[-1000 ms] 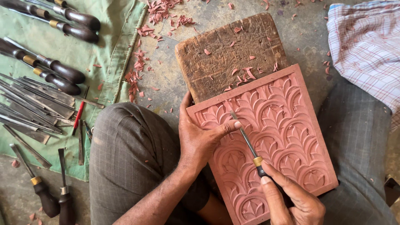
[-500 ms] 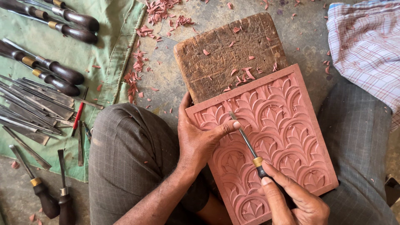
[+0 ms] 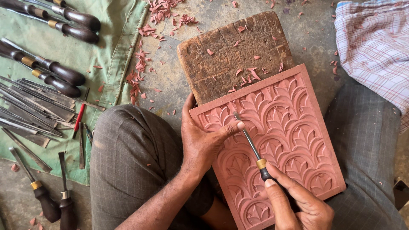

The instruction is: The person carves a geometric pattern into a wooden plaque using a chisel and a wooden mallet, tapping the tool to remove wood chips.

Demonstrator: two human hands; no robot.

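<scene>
1. Across your lap, propped on the worn wooden block [image 3: 232, 53]: pink carved panel [image 3: 281, 140], leaf-and-arch relief covering nearly all of it.
2. Your left hand [image 3: 203, 138] lies flat on the panel, thumb steadying the blade.
3. Your right hand [image 3: 298, 204] is clenched around the chisel [image 3: 250, 145], tip in the upper-left motif; that corner looks shallower, judged unfinished.
4. Shavings [image 3: 140, 72] litter the floor.

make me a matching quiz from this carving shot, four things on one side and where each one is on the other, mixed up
Things:
1. chisel
2. carved panel
3. wooden block
4. green cloth

Places:
A. spread on the floor under the spare tools
B. under the panel's far end
C. gripped in the right hand, blade guided by the left hand
D. between the knees, leaning on the block

Pairs: 1-C, 2-D, 3-B, 4-A
</scene>
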